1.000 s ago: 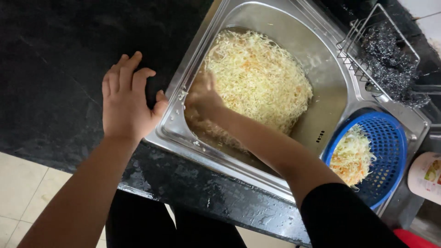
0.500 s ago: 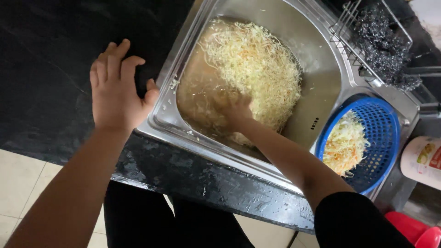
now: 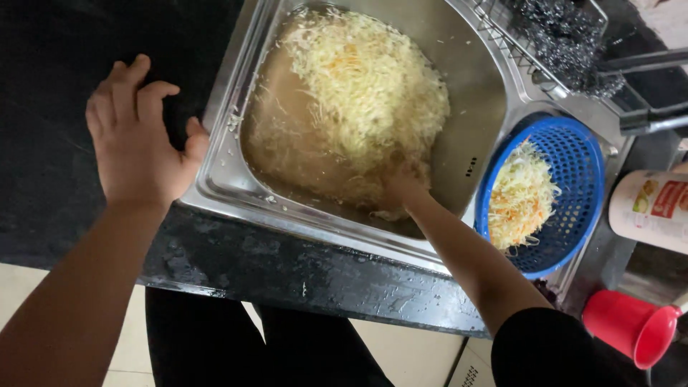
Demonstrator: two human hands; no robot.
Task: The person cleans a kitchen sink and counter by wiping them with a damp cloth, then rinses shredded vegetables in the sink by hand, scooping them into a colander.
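Both hands are busy: my right hand (image 3: 405,188) has slid from the sink's (image 3: 215,188) near-left wall toward its near-right corner, grip sunk in murky water among shredded cabbage (image 3: 365,86); whether it's clenched I cannot tell. Left of it, my left hand (image 3: 140,136) rests spread on the bench (image 3: 50,107). Right, a blue colander (image 3: 573,154) already holds some; beyond, a wire rack (image 3: 523,43).

L hand (image 3: 140,140): flat, palm down, fingers together, arm straight. R hand (image 3: 403,188): reaching down-fwd, fingers curled, forearm extended.
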